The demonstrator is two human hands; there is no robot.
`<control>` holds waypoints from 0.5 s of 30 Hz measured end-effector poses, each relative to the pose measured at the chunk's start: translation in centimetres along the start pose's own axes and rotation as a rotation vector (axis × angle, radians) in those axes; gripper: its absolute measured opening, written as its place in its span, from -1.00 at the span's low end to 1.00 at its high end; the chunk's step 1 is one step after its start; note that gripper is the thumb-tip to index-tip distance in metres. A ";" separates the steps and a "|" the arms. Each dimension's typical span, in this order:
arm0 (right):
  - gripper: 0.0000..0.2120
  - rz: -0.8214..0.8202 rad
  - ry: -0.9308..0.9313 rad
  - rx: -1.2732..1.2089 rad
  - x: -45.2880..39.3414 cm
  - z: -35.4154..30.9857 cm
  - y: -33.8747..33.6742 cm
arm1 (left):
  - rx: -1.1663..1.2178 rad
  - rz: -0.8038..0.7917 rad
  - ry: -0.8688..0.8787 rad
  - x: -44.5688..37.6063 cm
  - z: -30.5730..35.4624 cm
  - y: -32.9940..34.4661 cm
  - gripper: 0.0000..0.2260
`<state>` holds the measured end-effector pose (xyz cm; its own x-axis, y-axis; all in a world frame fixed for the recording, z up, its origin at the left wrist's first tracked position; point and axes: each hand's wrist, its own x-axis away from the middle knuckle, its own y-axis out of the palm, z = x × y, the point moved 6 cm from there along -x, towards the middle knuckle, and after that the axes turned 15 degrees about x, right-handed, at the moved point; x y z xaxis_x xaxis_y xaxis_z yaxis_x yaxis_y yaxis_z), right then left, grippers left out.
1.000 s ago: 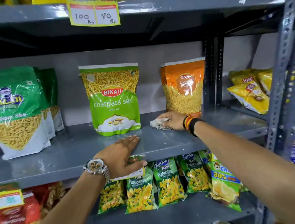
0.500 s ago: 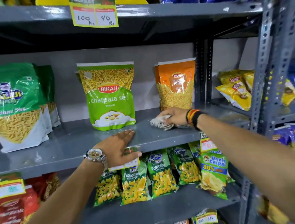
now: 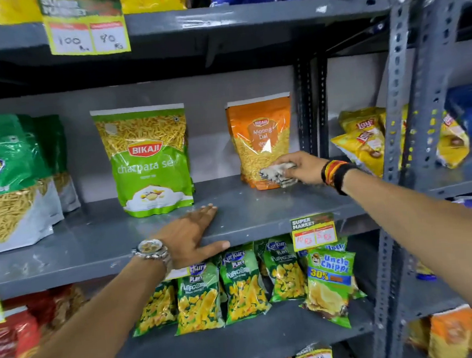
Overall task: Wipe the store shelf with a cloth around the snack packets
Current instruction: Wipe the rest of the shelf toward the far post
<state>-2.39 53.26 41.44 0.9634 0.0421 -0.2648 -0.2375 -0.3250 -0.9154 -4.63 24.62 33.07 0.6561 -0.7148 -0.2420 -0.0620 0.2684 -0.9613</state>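
A grey metal shelf (image 3: pixel 259 205) carries a green Bikaji sev packet (image 3: pixel 146 160) in the middle and an orange Moong Dal packet (image 3: pixel 259 137) to its right, both upright. My right hand (image 3: pixel 301 166) grips a crumpled white cloth (image 3: pixel 275 174) and presses it against the lower front of the orange packet, just above the shelf. My left hand (image 3: pixel 192 236) lies flat, fingers spread, on the shelf's front edge in front of the green packet, with a wristwatch on the wrist.
Large green Balaji packets (image 3: pixel 6 180) stand at the shelf's left. Yellow Lay's bags (image 3: pixel 364 140) lie in the neighbouring bay beyond a perforated upright post (image 3: pixel 397 126). Kurkure and Uncle Chipps packets (image 3: pixel 243 288) hang below. Price tags (image 3: pixel 86 35) are stuck to shelf edges.
My right hand has lifted the cloth from the shelf surface rightward and up onto the orange packet's lower front. The left hand stays planted on the shelf edge. The view has shifted.
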 end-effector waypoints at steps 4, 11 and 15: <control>-0.69 -0.006 0.007 0.054 -3.8 2.0 2.9 | 0.024 -0.015 0.011 -4.0 3.1 2.0 -0.08; -0.65 -0.012 -0.069 0.199 -5.1 2.5 6.6 | -0.039 -0.061 0.011 -4.6 2.7 2.8 -0.01; -0.63 -0.126 -0.153 0.164 -2.8 1.8 6.2 | -0.047 -0.056 0.018 -4.2 3.3 2.6 0.03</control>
<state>-6.80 52.88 35.99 0.9596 0.2187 -0.1770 -0.1459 -0.1511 -0.9777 -5.10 30.42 31.97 0.6458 -0.7396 -0.1894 -0.0613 0.1970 -0.9785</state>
